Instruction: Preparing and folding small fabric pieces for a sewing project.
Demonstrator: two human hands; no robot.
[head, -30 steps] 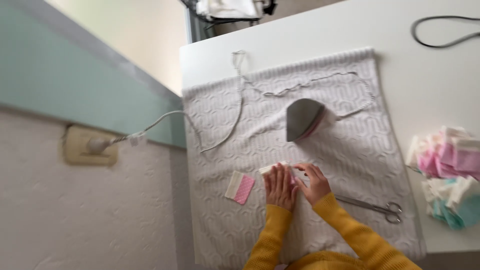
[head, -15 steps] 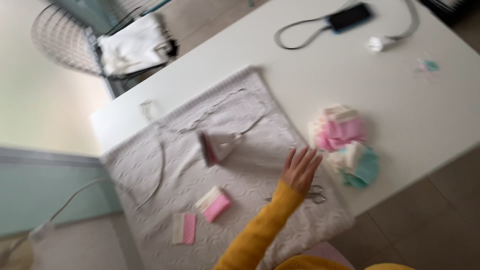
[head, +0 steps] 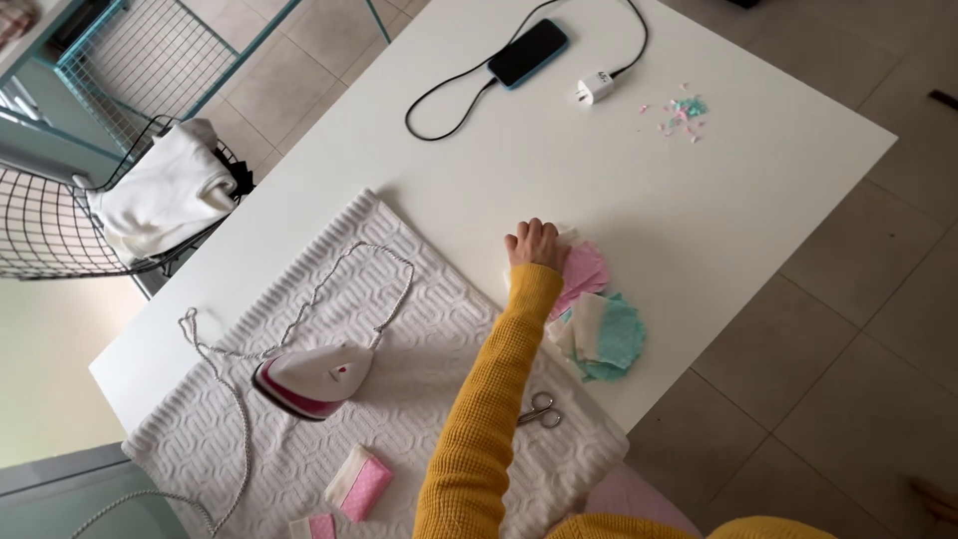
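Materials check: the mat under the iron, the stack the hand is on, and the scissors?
Mat: looks like white quilted cotton, matte, with a raised geometric stitch pattern and ribbed edge. Stack of pieces under the right hand: probably thin woven fabric, pink, teal and cream, with soft, slightly frayed edges. Scissors: likely bare steel, grey and a little shiny; too small to say more.

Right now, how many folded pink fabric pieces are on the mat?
2. A thick folded piece sits below the iron; a smaller piece lies at the bottom edge, partly cut off. The sleeve may hide more. The hand touches a separate fabric pile off the mat.
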